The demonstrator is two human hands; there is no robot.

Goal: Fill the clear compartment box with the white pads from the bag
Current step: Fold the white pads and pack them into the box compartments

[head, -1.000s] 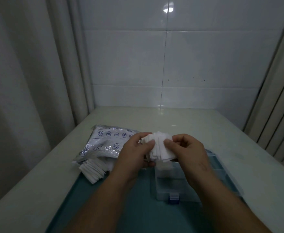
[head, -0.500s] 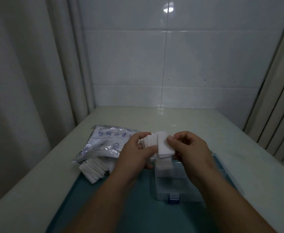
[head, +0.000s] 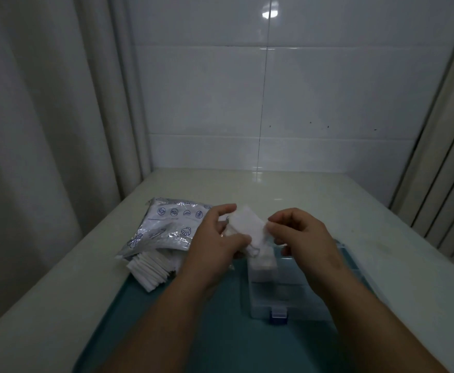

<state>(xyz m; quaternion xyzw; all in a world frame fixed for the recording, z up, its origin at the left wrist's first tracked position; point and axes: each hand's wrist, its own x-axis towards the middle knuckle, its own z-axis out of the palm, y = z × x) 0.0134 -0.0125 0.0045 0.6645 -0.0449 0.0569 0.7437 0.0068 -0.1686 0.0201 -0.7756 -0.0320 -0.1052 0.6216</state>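
White and soft, the pads (head: 248, 228) look almost weightless and limp, so they will likely bend, fan out and slide over each other rather than keep a shape; a small sheaf of them sits between the 2 hands. The left hand (head: 215, 247) curls its fingers round the sheaf's near end, thumb across the front; the right hand (head: 302, 238) pinches the opposite edge of the top pad with thumb and fingertips. Peeling 1 off by its corner seems the safest hold, since squeezing the middle would probably crumple it; pads are not fragile, only floppy. Directly below the right hand lies the clear compartment box (head: 282, 300), lid open, with a few pads already in the compartment under the sheaf. Beyond the left hand's knuckles, to its outer side, the silvery bag (head: 166, 227) lies flat with a loose stack (head: 150, 269) spilling from its mouth. Box and stack rest on a teal mat (head: 220, 335) on the pale surface (head: 328, 200).
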